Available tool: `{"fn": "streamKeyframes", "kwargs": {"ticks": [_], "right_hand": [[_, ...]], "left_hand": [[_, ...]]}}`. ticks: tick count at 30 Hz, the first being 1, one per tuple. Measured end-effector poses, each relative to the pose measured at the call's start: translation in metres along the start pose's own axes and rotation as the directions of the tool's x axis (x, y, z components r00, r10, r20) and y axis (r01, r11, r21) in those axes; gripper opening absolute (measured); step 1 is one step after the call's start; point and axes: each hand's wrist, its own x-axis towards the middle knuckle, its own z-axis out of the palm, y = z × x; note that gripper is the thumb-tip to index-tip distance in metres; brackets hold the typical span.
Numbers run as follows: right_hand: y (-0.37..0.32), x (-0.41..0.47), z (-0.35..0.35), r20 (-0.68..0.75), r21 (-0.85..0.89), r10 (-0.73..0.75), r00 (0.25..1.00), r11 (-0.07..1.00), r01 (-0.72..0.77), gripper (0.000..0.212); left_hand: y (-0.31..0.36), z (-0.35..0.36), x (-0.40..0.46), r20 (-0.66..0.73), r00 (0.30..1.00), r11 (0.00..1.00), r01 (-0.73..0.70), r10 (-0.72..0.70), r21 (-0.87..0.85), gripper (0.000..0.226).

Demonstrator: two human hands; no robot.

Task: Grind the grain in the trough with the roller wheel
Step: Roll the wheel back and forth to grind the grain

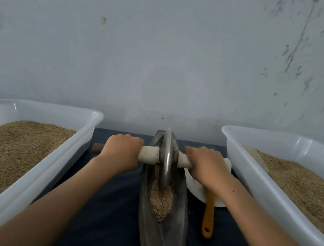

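A long dark metal trough point(177, 229) lies lengthwise in front of me on a dark blue cloth. Tan grain point(161, 201) fills its middle groove. The metal roller wheel point(166, 156) stands upright in the trough's far half, its lower rim in the grain. A pale axle handle point(149, 155) runs through the wheel. My left hand point(120, 151) grips the axle left of the wheel. My right hand point(206, 164) grips it on the right side. A brown end of the axle point(97, 148) sticks out past my left hand.
Two white plastic tubs hold loose grain, one at the left point(29, 183) and one at the right point(272, 192). A white dish point(196, 187) with an orange-handled tool point(209, 215) lies right of the trough. A grey wall rises close behind.
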Motion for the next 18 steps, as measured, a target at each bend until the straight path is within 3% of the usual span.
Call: {"fn": "streamKeyframes", "kwargs": {"ticks": [4, 7, 11, 15, 18], "right_hand": [[-0.002, -0.003, -0.020, 0.258, -0.032, -0.061, 0.964, 0.997, 0.071, 0.018], [-0.003, -0.005, -0.024, 0.315, -0.006, -0.057, 0.947, 0.998, 0.062, 0.016], [-0.004, -0.003, -0.015, 0.175, -0.024, -0.026, 0.984, 0.999, 0.030, 0.021], [-0.006, 0.000, 0.004, -0.090, 0.012, 0.025, 0.996, 1.000, -0.024, 0.017], [-0.002, 0.000, 0.012, -0.160, 0.035, 0.026, 0.987, 0.999, -0.021, 0.013]], "left_hand": [[-0.006, -0.013, -0.004, 0.368, 0.929, 0.991, 0.009, 0.042, -0.135, 0.040], [-0.005, -0.016, -0.004, 0.424, 0.905, 0.991, 0.023, 0.035, -0.129, 0.045], [-0.002, -0.011, -0.003, 0.291, 0.957, 0.996, 0.031, -0.007, -0.079, 0.037], [0.001, 0.003, -0.003, -0.056, 0.998, 0.998, 0.025, -0.027, -0.050, 0.015], [0.006, 0.009, -0.002, -0.222, 0.975, 1.000, 0.015, -0.017, -0.009, 0.016]]}}
